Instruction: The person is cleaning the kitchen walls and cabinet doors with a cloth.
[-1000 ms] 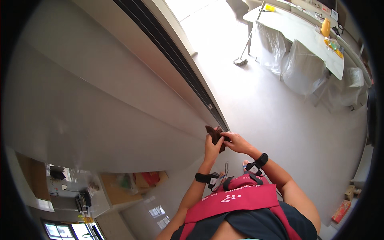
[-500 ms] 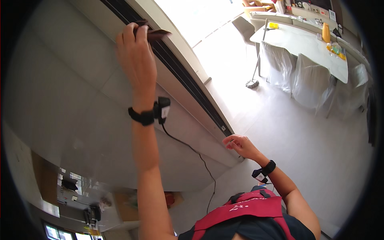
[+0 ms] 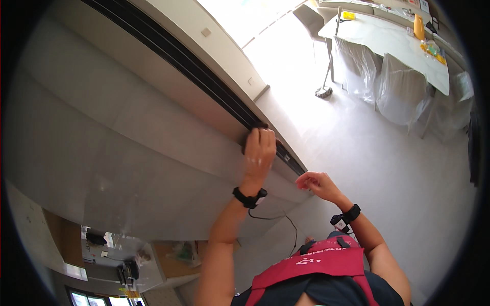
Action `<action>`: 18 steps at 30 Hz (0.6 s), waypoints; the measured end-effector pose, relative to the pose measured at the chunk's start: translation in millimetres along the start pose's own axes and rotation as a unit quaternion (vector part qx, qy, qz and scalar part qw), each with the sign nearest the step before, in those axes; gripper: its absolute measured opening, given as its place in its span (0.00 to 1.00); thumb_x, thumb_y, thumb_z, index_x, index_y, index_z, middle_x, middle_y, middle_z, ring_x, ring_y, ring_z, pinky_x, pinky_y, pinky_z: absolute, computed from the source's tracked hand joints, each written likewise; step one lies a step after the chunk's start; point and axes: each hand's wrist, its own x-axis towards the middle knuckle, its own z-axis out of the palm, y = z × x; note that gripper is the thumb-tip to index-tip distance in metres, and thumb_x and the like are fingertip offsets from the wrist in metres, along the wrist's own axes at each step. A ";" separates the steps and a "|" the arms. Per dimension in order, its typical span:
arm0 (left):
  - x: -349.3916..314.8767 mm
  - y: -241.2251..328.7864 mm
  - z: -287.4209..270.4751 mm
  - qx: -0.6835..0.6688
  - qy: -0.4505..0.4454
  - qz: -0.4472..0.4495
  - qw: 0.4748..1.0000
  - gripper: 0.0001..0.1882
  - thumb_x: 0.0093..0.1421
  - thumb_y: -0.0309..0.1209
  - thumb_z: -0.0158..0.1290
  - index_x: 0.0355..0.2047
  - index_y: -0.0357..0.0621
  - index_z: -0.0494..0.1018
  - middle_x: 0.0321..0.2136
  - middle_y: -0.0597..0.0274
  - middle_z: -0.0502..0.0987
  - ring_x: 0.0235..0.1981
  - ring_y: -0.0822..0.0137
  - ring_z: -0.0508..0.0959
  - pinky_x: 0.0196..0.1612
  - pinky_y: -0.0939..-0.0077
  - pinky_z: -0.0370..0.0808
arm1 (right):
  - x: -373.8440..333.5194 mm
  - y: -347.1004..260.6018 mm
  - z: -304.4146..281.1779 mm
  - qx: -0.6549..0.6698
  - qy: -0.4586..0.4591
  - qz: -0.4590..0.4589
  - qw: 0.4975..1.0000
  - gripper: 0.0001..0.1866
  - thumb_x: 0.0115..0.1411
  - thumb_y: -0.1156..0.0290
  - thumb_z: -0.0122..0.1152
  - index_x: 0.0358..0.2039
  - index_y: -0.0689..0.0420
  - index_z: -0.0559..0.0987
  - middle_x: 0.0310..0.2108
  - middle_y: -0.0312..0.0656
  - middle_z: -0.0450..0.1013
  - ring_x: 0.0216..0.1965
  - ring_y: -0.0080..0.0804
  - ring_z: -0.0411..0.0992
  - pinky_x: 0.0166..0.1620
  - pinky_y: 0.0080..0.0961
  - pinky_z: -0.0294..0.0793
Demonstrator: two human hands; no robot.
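To the left of the black track [image 3: 178, 57], from where I stood, a broad grey surface [image 3: 117, 148] curved away. Next along, over the track toward the end nearest the person, came the left hand [image 3: 260, 153], its fingers bent down and clenched round a dark brown cloth [image 3: 261, 125]. The cloth lay on the track, mostly hidden under that grip, with only its edges peeping out past the knuckles. Further right, just beside the track's near end, was the right hand [image 3: 317, 184], its fingers loosely curled; whether they gripped anything or touched the track, I couldn't tell. Well to the right of the track, a mop [image 3: 324, 92] stood with its head on the floor, and beyond that came a white table [image 3: 377, 41] with plastic-covered chairs [image 3: 403, 84].
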 end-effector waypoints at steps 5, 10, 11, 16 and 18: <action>-70.8 68.4 72.2 -0.048 -0.065 0.021 0.997 0.04 0.54 0.27 0.56 0.29 0.45 0.72 0.27 0.62 0.67 0.34 0.65 0.71 0.40 0.75 0.72 | -19.7 2.9 -2.7 -0.013 0.029 -0.003 0.999 0.13 0.62 0.83 0.49 0.39 0.64 0.82 0.30 0.41 0.82 0.33 0.25 0.79 0.41 0.24 0.79; -114.7 112.5 110.2 -0.065 -0.107 -0.032 0.992 0.03 0.52 0.24 0.56 0.26 0.45 0.73 0.26 0.64 0.69 0.35 0.64 0.73 0.40 0.72 0.72 | -46.3 5.0 -10.8 -0.035 0.052 -0.003 0.998 0.11 0.63 0.82 0.49 0.37 0.64 0.83 0.30 0.40 0.82 0.33 0.24 0.79 0.41 0.25 0.79; -113.2 112.3 107.7 -0.069 -0.106 -0.028 0.992 0.03 0.52 0.24 0.56 0.26 0.45 0.73 0.26 0.64 0.69 0.35 0.64 0.73 0.40 0.72 0.72 | -53.2 7.3 -11.9 -0.036 0.059 0.000 0.998 0.11 0.63 0.81 0.50 0.36 0.64 0.83 0.29 0.40 0.81 0.33 0.24 0.79 0.41 0.24 0.79; -94.8 88.6 52.9 -0.616 -0.111 -0.303 0.719 0.10 0.58 0.23 0.58 0.41 0.40 0.78 0.40 0.61 0.80 0.41 0.62 0.80 0.44 0.68 0.78 | -62.6 15.6 -29.8 -0.017 0.083 -0.002 0.996 0.11 0.62 0.82 0.50 0.36 0.63 0.83 0.30 0.39 0.81 0.34 0.23 0.79 0.42 0.23 0.79; -83.9 80.3 9.2 -0.753 -0.105 -0.425 0.492 0.11 0.64 0.28 0.58 0.45 0.38 0.78 0.43 0.60 0.81 0.41 0.65 0.81 0.44 0.70 0.78 | -67.4 16.8 -25.7 -0.016 0.074 0.001 0.997 0.12 0.62 0.82 0.50 0.37 0.62 0.83 0.30 0.39 0.81 0.35 0.23 0.79 0.43 0.22 0.80</action>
